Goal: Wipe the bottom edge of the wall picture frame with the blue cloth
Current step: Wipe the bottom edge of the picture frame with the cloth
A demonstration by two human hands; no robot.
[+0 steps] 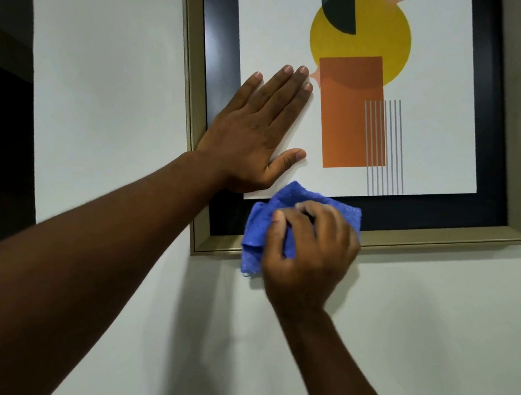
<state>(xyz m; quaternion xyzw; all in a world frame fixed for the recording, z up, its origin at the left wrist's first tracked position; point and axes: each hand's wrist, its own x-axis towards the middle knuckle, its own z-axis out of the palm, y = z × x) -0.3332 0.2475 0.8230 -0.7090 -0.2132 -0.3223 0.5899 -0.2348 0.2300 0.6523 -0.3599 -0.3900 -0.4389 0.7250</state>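
Up close, the picture frame [438, 237] fills the upper right of the view, hung on a white wall [109, 84]. Its moulding is a dull gold, with a dark inner mat around a white art print [273, 28] of a yellow circle, an orange rectangle, a dark half-circle and thin grey vertical lines.

At centre left, the left hand [249, 131] lies flat and spread against the glass, grasping nothing. Its palm covers the lower left part of the print and overlaps the dark mat and the frame's left side, fingers pointing up and to the right, thumb stretched out toward the orange rectangle. Its bare forearm runs down to the lower left corner of the view.

Below it, near the bottom left corner of the frame, the right hand [308, 252] is clenched around the blue cloth [252, 237], pressing it onto the frame's bottom edge. The bunched cloth covers the gold bottom moulding and part of the dark mat above it, reaching up to touch the print's lower border, while one loose corner hangs down over the wall below the frame. To the right of the hand, the bottom edge runs uncovered to the frame's lower right corner.

A dark opening shows at the far left edge of the view.
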